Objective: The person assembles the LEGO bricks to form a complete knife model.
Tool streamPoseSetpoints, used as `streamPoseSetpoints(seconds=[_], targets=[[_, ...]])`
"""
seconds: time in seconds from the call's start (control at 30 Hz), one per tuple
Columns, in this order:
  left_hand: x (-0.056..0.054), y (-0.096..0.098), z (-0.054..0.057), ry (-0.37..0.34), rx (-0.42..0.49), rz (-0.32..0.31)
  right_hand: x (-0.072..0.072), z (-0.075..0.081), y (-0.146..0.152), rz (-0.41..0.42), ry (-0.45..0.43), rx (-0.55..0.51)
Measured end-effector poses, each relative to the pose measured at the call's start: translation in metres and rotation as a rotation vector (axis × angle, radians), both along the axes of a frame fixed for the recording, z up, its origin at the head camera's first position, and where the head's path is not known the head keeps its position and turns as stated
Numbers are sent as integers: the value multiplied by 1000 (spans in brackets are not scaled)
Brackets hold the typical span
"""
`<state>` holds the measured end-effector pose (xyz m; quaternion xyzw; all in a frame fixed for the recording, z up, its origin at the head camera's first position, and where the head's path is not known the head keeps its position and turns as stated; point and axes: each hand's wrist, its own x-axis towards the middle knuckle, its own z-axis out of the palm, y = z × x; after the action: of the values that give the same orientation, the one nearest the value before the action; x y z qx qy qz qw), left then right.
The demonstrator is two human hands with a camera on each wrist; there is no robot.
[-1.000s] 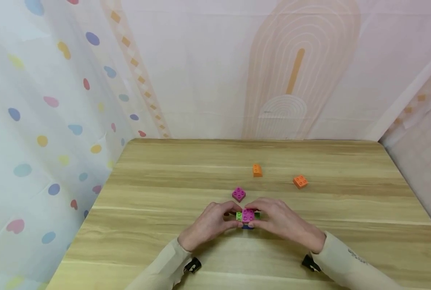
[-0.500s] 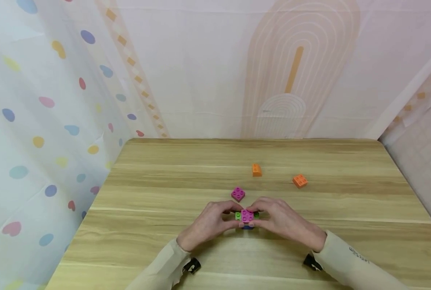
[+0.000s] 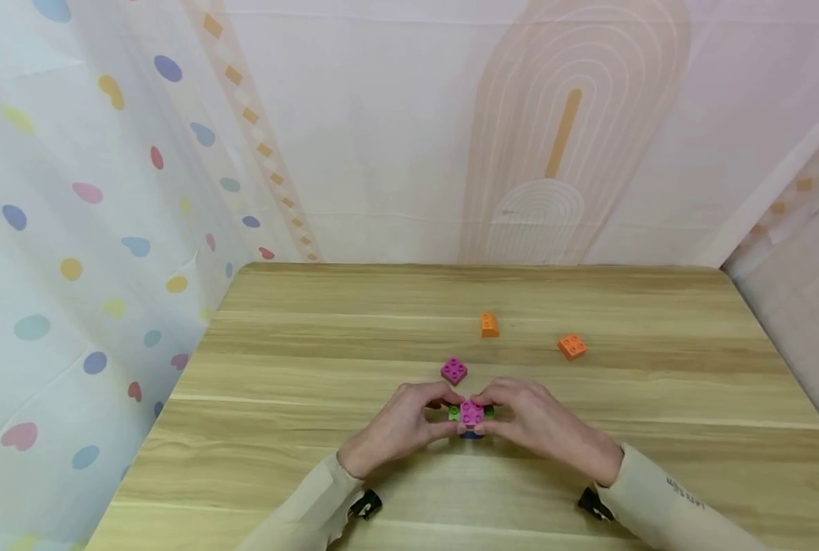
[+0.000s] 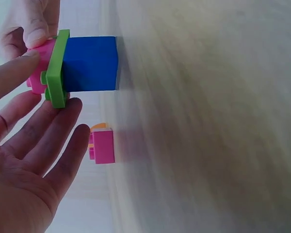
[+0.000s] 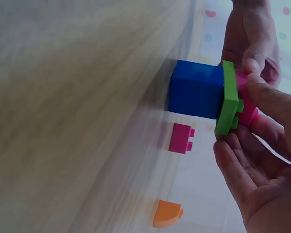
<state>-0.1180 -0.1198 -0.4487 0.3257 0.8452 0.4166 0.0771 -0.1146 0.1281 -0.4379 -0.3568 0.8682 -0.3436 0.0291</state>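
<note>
A pink toy brick (image 3: 472, 412) with studs on top sits on a long thin green plate brick (image 4: 58, 73). Beneath the plate is a taller blue block (image 4: 90, 63), which stands on the table. My left hand (image 3: 402, 425) pinches the pink brick from the left, thumb at the near side and index finger at the far side. From the right, my right hand (image 3: 536, 421) pinches the same brick in the same way. The other fingers of both hands extend alongside the green plate, whose ends stick out on either side of the pink brick.
Just beyond the hands lies a magenta brick (image 3: 454, 370) with studs up. Farther back are an orange curved brick (image 3: 488, 324) and, to the right, an orange square brick (image 3: 572, 346). A patterned curtain (image 3: 382, 138) hangs along the back edge of the wooden table (image 3: 299, 367).
</note>
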Motion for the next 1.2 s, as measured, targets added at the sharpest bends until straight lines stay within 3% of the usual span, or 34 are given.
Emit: streamPoseSetpoints(seconds=[0.33, 0.63, 0.83, 1.2], targets=[[1, 0, 3, -39, -35, 23, -8, 5, 10, -40, -124, 18], [2, 0, 1, -37, -34, 32, -30, 7, 21, -70, -180, -102], [2, -1, 2, -27, -41, 35, -43, 8, 14, -98, -170, 4], [3, -3, -1, 19, -14, 1, -72, 0, -2, 59, -225, 38]])
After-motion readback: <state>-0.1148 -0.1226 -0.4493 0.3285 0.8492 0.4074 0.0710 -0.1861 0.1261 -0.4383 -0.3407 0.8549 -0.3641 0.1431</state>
